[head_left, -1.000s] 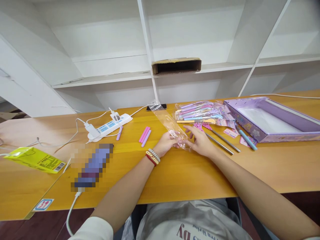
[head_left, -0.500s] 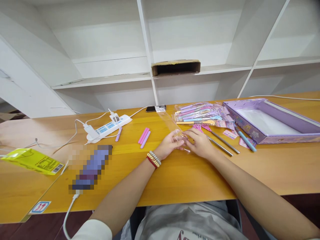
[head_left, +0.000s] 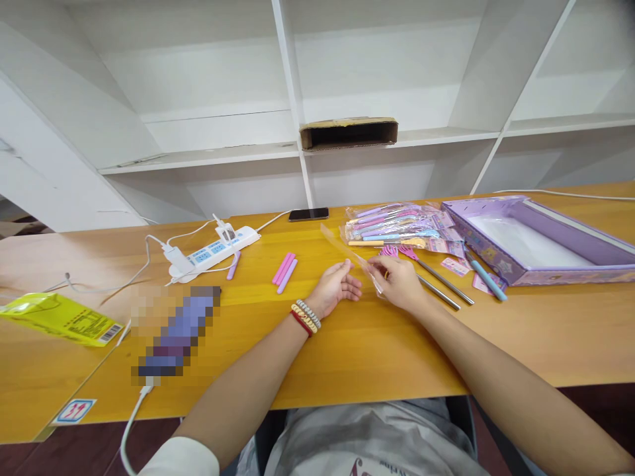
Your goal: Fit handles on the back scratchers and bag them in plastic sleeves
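Observation:
My right hand pinches one end of a long clear plastic bag, which slants up and to the left above the table. Beside it, my left hand is apart from the bag, its fingers loosely bent and holding nothing. Just past the right hand lie two pink-headed rods with metal shafts. A blue handle rests on small printed cards to their right. Behind the hands is a pile of colourful wrapped sticks. Pink and purple tubes lie left of my left hand.
A purple box tray stands at the right. On the left are a white power strip with cables, a blurred phone-like item and a yellow packet. A black phone lies near the shelf; a cardboard box sits on it.
My left hand has let go of the plastic bag and its fingers have opened. The bag is now held by my right hand alone, its far end swung slightly lower.

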Demonstrator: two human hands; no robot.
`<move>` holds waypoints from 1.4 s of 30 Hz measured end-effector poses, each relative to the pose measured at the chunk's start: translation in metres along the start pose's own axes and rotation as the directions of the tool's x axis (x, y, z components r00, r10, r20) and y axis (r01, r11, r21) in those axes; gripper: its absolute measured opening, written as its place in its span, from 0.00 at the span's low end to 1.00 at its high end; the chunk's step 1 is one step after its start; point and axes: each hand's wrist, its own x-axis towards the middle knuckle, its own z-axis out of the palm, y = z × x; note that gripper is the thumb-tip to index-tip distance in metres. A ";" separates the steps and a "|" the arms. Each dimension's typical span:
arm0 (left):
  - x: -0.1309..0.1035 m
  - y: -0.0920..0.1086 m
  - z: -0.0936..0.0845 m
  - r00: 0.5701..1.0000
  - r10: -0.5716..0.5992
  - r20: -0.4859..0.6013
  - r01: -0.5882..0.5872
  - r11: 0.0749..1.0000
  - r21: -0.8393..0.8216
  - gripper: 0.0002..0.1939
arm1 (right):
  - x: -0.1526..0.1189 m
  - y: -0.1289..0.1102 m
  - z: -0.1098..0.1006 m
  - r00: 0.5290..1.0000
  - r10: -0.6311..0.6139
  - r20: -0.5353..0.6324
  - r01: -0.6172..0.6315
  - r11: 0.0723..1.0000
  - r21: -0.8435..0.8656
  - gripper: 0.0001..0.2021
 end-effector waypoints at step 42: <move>0.005 0.009 -0.016 0.983 0.148 -0.110 -0.150 0.989 -0.006 0.16 | -0.003 0.003 -0.003 0.976 -0.044 0.215 0.045 0.999 0.002 0.09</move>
